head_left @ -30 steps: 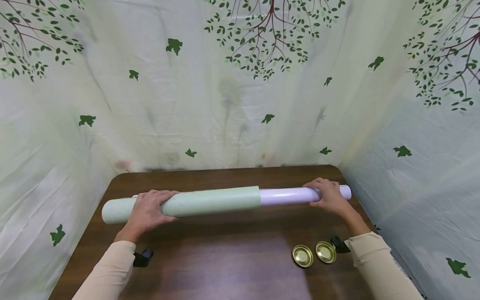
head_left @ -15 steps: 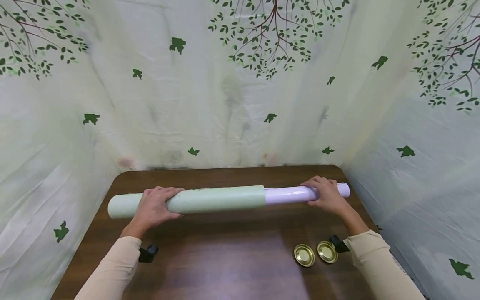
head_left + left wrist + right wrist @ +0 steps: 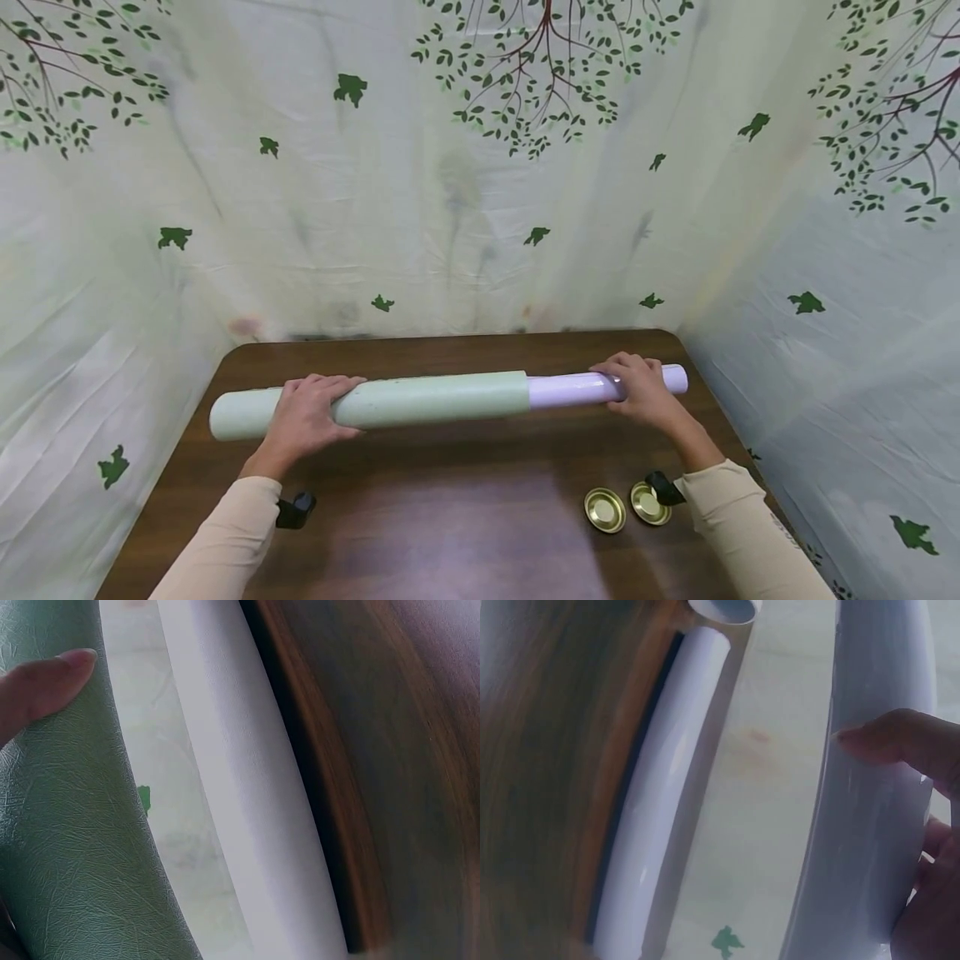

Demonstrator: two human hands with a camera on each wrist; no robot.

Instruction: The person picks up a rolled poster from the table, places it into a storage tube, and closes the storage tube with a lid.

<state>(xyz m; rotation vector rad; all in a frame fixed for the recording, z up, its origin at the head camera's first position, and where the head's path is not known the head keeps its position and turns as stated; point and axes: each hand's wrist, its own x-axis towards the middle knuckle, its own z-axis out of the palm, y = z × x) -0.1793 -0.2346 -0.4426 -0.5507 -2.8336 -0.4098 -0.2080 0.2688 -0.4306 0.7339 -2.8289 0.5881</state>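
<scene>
A pale green roll (image 3: 435, 398) lies crosswise above the table in the head view. My left hand (image 3: 303, 421) grips it left of its middle, with the thumb on the near side. Out of its right end sticks a narrower glossy lavender roll (image 3: 558, 391); how far that reaches inside is hidden. My right hand (image 3: 637, 390) holds the lavender roll near its outer end. In the right wrist view the thumb (image 3: 885, 739) presses on this roll's side.
Behind, on the brown table (image 3: 465, 517), lie a white roll (image 3: 240, 765) in the left wrist view and a lavender roll (image 3: 660, 795) in the right wrist view. Two small gold-coloured round dishes (image 3: 604, 510) sit at the front right. Leaf-printed cloth (image 3: 465, 208) surrounds the table.
My right hand and the lavender roll have moved left, and the green roll has shifted slightly right. Less of the lavender roll shows outside the green one.
</scene>
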